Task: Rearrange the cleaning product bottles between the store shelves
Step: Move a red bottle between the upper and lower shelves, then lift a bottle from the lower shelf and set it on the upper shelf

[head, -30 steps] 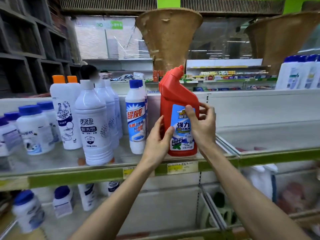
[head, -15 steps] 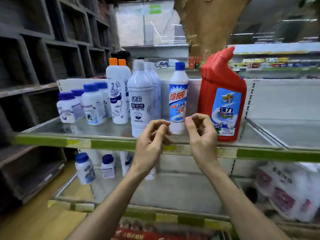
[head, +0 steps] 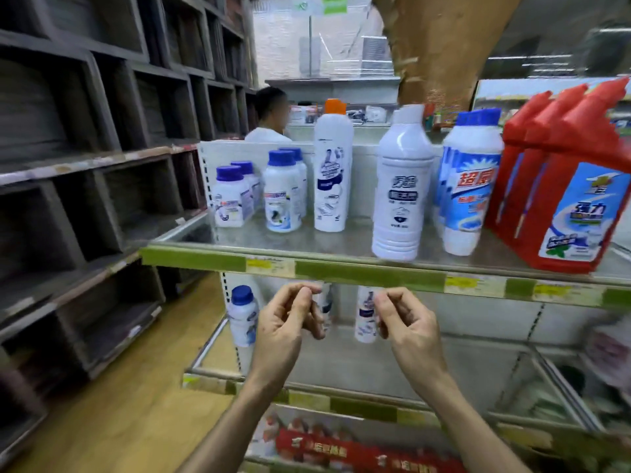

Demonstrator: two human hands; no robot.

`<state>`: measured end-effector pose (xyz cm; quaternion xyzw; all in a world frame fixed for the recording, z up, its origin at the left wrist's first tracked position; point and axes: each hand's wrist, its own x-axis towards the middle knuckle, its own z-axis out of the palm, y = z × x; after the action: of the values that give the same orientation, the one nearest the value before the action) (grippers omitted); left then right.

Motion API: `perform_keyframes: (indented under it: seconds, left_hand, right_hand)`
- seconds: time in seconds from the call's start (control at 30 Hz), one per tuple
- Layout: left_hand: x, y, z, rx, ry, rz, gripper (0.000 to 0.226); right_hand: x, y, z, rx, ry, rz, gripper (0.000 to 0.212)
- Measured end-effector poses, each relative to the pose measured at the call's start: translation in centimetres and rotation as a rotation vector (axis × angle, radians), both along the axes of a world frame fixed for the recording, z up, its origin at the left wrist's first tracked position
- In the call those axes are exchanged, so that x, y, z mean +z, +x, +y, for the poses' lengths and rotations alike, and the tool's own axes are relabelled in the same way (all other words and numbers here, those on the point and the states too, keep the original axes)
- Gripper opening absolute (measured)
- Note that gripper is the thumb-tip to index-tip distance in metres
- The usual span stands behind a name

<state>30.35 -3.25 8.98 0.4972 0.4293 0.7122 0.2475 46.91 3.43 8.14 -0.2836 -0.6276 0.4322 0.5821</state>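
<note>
The red bottle (head: 560, 199) stands at the right end of the upper shelf (head: 341, 271). To its left are a blue-capped white bottle (head: 469, 186), a white-capped bottle (head: 401, 192), an orange-capped bottle (head: 333, 172) and small blue-capped bottles (head: 281, 196). My left hand (head: 286, 326) and my right hand (head: 406, 322) hover just below the upper shelf's green edge, fingers loosely curled, holding nothing. Behind them on the lower shelf (head: 478, 356) stand a small blue-capped bottle (head: 241, 315) and a white bottle (head: 365, 312), partly hidden by my fingers.
Dark wooden cubby shelving (head: 85, 165) lines the left side, with a wood floor strip (head: 136, 404) between it and the shelves. A person (head: 269, 114) is behind the shelf unit. Red packages (head: 341, 452) lie on the bottom level. A brown column (head: 440, 46) rises behind.
Both hands let go of the red bottle, left standing on the upper shelf, and dropped below the shelf edge. The view swung left and down.
</note>
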Motion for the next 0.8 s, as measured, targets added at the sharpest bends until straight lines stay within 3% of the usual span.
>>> perform_keyframes:
  seconds: [0.37, 0.63, 0.73, 0.8]
  left_hand:
    - [-2.9, -13.5, -3.1, -0.069, -0.118, 0.010, 0.021]
    - [-8.2, -20.7, 0.8, 0.039, -0.308, -0.087, 0.020]
    - [-11.7, -23.5, 2.4, 0.073, -0.387, -0.080, 0.023]
    - [-13.8, -25.0, 3.6, 0.091, -0.428, -0.102, 0.027]
  right_hand:
    - [-5.2, -13.8, -2.5, -0.015, -0.172, -0.062, 0.019]
    - [-9.9, -19.2, 1.9, 0.028, -0.320, -0.261, 0.002]
    - [-12.6, -21.8, 4.6, 0.014, -0.341, -0.325, 0.012]
    - [-13.8, -23.8, 6.2, 0.016, -0.332, -0.396, 0.029]
